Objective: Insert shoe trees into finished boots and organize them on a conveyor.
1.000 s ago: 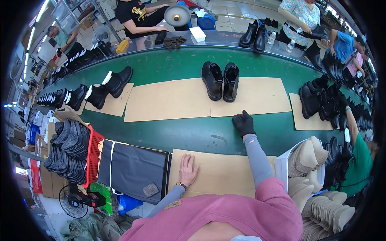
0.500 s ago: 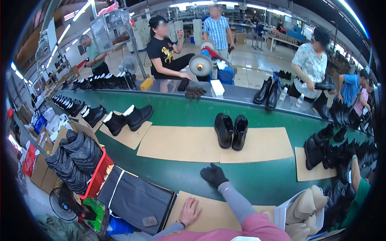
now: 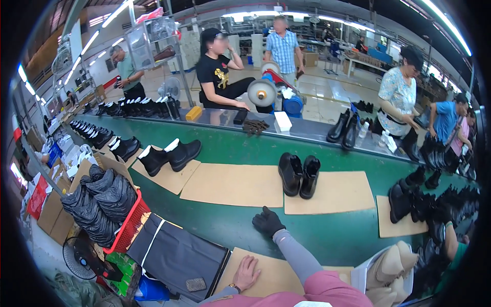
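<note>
My left hand is bare and lies flat, fingers stretched out, on a sheet of cardboard at the near edge. My right hand, in a black glove, is over the green work surface with nothing visible in it. Its fingers are partly spread. Just beyond it, a pair of black ankle boots stands upright on two cardboard sheets laid end to end. To the left of my left hand, a dark flat stack tied with white string carries a small grey block.
A red basket with black bundles stands at left, near a fan. More boots line both sides. At lower right is a white bin of beige boot-shaped forms. Across the table, several people work by a grinding wheel.
The view has shifted a little, so the scene sits lower and further right. My gloved hand has drawn slightly left. Across the table, the person in black has lifted a hand toward the head.
</note>
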A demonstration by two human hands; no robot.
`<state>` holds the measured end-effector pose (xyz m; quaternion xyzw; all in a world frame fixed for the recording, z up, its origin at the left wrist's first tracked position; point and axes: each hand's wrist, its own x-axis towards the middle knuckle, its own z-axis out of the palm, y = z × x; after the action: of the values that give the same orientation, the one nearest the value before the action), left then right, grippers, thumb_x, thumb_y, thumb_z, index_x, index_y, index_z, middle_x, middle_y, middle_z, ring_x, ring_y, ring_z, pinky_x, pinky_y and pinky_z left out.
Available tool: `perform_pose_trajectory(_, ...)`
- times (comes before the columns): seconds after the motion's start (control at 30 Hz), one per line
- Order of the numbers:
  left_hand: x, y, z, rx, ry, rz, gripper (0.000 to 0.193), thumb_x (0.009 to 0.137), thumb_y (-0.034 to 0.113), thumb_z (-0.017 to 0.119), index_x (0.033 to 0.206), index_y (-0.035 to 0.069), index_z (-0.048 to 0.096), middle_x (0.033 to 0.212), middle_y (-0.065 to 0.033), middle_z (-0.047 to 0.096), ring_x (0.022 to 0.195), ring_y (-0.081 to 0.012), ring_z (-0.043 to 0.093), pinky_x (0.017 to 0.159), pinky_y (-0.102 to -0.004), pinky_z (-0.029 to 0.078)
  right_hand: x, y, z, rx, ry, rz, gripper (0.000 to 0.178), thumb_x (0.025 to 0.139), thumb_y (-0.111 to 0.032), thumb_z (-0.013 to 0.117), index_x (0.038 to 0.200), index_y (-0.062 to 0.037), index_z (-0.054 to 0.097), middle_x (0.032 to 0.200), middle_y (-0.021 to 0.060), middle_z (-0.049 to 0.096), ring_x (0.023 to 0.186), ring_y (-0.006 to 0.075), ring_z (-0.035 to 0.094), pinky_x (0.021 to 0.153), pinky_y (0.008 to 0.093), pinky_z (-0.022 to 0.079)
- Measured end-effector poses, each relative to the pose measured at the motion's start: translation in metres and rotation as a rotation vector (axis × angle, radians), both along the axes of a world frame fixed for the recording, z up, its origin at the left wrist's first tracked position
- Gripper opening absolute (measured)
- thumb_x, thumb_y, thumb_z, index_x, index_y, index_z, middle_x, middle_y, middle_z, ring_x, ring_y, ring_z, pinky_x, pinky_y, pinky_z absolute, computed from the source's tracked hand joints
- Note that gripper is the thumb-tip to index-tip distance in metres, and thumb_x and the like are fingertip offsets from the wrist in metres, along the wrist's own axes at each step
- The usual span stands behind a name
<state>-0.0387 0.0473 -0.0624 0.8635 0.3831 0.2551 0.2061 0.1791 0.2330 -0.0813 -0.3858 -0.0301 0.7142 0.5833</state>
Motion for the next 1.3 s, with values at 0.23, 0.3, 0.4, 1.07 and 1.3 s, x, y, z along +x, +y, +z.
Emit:
perform_pose_trajectory(0.23, -0.006, -0.006, -0.002, -0.018, -0.044, -0.007, 0.05, 0.086, 0.017, 0.064, 0.129, -0.002, 0.05, 0.133, -0.0242, 0.045, 0.129, -0.0449, 0.039, 0.11, -0.0517, 0.034, -0.028, -0.148, 0.046, 0.286, -1.225, 0.249, 0.056, 0.091, -0.034, 0.066, 0.133, -0.0004, 0.053, 0.124, 0.017, 0.064, 0.106, 0.0273, 0.065, 0.093, 0.0393, 0.051)
perform_pose_trajectory(0.3, -0.009, -0.002, -0.009, -0.005, -0.037, -0.012, 0.05, 0.086, 0.016, 0.063, 0.13, -0.003, 0.049, 0.135, -0.0251, 0.043, 0.13, -0.0451, 0.038, 0.111, -0.0516, 0.032, -0.034, -0.203, 0.072, 0.344, -1.37, 0.328, 0.056, 0.091, -0.034, 0.066, 0.135, -0.0021, 0.052, 0.128, 0.0172, 0.061, 0.109, 0.0296, 0.064, 0.095, 0.0402, 0.05)
perform_pose_trajectory(0.4, -0.008, 0.002, -0.005, -0.006, -0.012, -0.03, 0.049, 0.087, 0.013, 0.061, 0.131, -0.003, 0.048, 0.136, -0.0247, 0.042, 0.132, -0.0446, 0.035, 0.113, -0.0518, 0.029, -0.037, -0.263, 0.065, 0.477, -1.696, 0.377, 0.053, 0.091, -0.034, 0.066, 0.133, -0.0027, 0.054, 0.132, 0.0205, 0.056, 0.12, 0.0351, 0.056, 0.103, 0.0428, 0.044)
perform_pose_trajectory(1.07, -0.001, 0.0, -0.022, 0.03, 0.02, -0.054, 0.046, 0.091, 0.016, 0.061, 0.131, -0.002, 0.049, 0.136, -0.021, 0.044, 0.133, -0.0402, 0.036, 0.112, -0.0497, 0.032, -0.019, -0.423, 0.099, 0.215, -2.101, -0.165, 0.047, 0.076, -0.005, 0.064, 0.122, -0.0046, 0.061, 0.132, 0.0174, 0.055, 0.129, 0.0358, 0.046, 0.113, 0.0523, 0.03)
perform_pose_trajectory(1.3, -0.002, -0.001, -0.02, 0.04, 0.009, -0.061, 0.046, 0.091, 0.016, 0.061, 0.131, -0.003, 0.049, 0.136, -0.022, 0.043, 0.133, -0.04, 0.036, 0.112, -0.0493, 0.031, 0.024, -0.497, 0.13, -0.307, -2.286, -0.256, 0.055, 0.068, 0.012, 0.056, 0.12, -0.0063, 0.059, 0.132, 0.0159, 0.054, 0.128, 0.0389, 0.046, 0.111, 0.0506, 0.034)
